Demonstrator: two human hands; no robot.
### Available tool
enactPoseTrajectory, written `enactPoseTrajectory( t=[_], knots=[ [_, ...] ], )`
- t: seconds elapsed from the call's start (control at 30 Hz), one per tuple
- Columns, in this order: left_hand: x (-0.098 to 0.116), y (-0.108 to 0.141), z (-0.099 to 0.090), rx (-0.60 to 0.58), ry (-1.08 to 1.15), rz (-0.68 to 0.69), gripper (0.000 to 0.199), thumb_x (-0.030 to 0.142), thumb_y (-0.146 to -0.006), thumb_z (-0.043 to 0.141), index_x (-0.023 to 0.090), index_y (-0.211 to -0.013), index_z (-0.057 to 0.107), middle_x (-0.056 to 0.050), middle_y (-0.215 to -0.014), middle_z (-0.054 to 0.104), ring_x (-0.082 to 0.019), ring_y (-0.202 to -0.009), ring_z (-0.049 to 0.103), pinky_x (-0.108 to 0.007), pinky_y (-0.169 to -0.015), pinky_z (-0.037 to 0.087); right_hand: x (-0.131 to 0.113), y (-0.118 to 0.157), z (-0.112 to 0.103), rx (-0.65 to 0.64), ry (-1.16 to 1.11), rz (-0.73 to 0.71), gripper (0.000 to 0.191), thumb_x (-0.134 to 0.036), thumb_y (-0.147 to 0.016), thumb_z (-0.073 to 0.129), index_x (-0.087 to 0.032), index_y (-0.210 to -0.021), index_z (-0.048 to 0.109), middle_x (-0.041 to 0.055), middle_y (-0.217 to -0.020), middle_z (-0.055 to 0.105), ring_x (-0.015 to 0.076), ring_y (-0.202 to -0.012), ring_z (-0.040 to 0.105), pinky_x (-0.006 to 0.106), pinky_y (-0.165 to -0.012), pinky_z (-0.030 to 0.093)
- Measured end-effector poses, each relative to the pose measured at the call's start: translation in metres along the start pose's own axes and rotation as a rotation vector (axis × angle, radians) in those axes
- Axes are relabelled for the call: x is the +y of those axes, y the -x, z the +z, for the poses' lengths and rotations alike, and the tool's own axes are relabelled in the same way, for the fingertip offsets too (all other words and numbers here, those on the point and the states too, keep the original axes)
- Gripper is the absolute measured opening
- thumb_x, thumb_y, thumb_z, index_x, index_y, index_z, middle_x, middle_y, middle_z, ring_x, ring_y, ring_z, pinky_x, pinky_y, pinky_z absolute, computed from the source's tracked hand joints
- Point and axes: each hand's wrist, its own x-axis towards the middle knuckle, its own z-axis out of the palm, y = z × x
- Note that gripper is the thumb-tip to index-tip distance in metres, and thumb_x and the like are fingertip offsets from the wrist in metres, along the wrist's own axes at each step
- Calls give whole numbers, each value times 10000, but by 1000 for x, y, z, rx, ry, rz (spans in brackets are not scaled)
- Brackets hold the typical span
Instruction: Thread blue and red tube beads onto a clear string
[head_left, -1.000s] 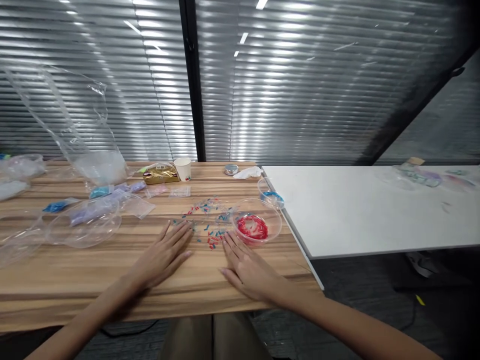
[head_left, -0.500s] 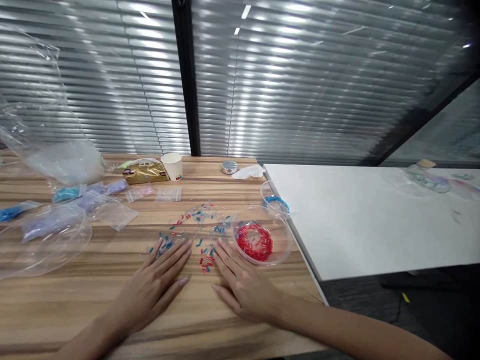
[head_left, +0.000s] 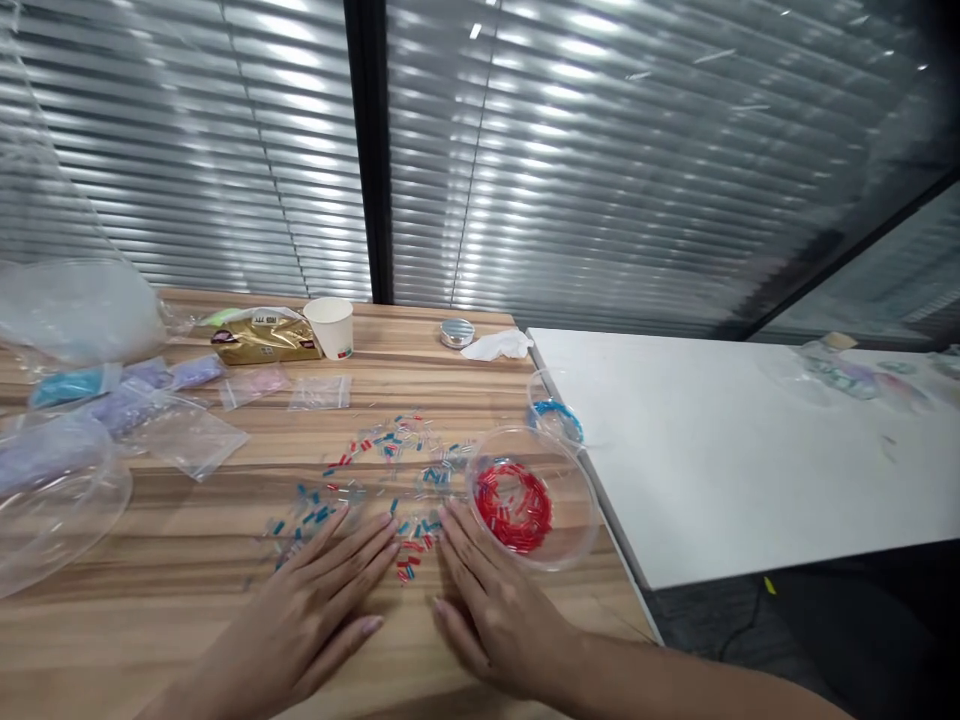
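Small tube beads point(head_left: 409, 555) in red, teal and clear lie scattered over the wooden table point(head_left: 225, 540). My left hand point(head_left: 315, 605) rests flat at the near left side of the beads, fingers stretched forward and fingertips by a few of them. Opposite it, my right hand point(head_left: 499, 605) lies palm down with fingers extended, between the scatter and a clear plastic bowl point(head_left: 577, 520). Red tube beads point(head_left: 517, 510) form a ring in that bowl. What may be under the palms is hidden.
Behind the bowl stands a clear cup with blue beads point(head_left: 556, 418). Farther back are a round silver tin point(head_left: 457, 333), a crumpled tissue point(head_left: 499, 345), a paper cup point(head_left: 330, 328) and a gold tissue pack point(head_left: 264, 338). Bead bags point(head_left: 199, 372) and a clear lid point(head_left: 112, 500) lie left. A white table point(head_left: 735, 460) adjoins at right.
The view has shifted slightly, so most things sit lower or farther left. Both hands stay flat around the beads, the left fingertips now nearer the red beads between the hands.
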Motion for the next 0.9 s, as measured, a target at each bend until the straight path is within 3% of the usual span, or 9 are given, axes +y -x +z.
enactPoseTrajectory(
  t=[0.3, 0.53, 0.9],
  knots=[
    [1, 4, -3, 29, 138, 28, 596, 292, -951, 426, 298, -1481, 153, 7, -1335, 553, -176, -1253, 488, -409, -1173, 183, 0, -2, -1, -52, -39, -14, 488, -238, -928, 414, 19, -1343, 426, 187, -1452, 329, 271, -1414, 131, 444, -1119, 323],
    [4, 2, 1, -104, 97, -38, 756, 389, -943, 434, 215, -1488, -60, -71, -1449, 402, -217, -1339, 371, -435, -1166, 127, -1, 0, -1, -74, -40, 13, 528, -283, -949, 398, -14, -1402, 355, 156, -1480, 282, 250, -1413, 155, 427, -1138, 289],
    [6, 9, 1, 15, 67, -81, 649, 340, -956, 416, 277, -1492, 56, -32, -1397, 489, -198, -1295, 437, -408, -1153, 220, -1, 4, -2, 0, -28, -59, 410, -225, -957, 391, -77, -1328, 480, 110, -1419, 415, 209, -1387, 257, 413, -1137, 291]
  ],
)
